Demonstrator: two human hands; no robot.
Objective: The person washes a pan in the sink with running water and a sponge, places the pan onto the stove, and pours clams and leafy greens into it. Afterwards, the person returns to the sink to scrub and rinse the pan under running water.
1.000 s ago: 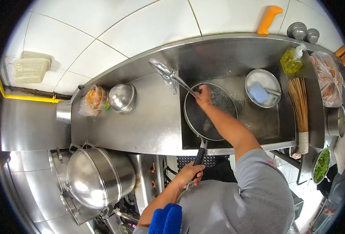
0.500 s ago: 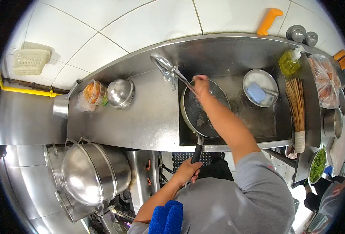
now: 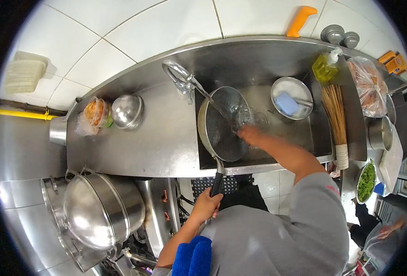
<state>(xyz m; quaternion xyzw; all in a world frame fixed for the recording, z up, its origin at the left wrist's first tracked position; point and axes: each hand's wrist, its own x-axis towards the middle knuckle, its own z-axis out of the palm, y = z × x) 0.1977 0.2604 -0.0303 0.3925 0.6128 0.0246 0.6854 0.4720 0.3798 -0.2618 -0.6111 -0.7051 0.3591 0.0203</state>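
Observation:
My left hand [image 3: 206, 205] is wrapped round the black handle [image 3: 217, 183] of a frying pan. The pan [image 3: 224, 138] is tilted inside the steel sink [image 3: 263, 158], its right side low. Water runs from the faucet [image 3: 181, 80] into the pan and splashes near its right rim. At that rim is my right hand [image 3: 249, 135], its fingers bent and pressed together; whatever they hold, if anything, is hidden. Right of the pan, a round metal dish [image 3: 292, 85] holds a blue sponge [image 3: 286, 103].
A soap bottle [image 3: 324, 69] and bundled sticks [image 3: 334, 119] stand on the sink's right. Metal bowls [image 3: 127, 112] and a food tub [image 3: 95, 112] sit left. Large pots [image 3: 93, 211] are lower left. Greens [image 3: 366, 181] lie right, near another person's hand [image 3: 389, 230].
The pan has gone from lying flatter to a steep tilt. My right hand has moved from beside the faucet's spout down to the pan's right rim. My left hand still grips the handle.

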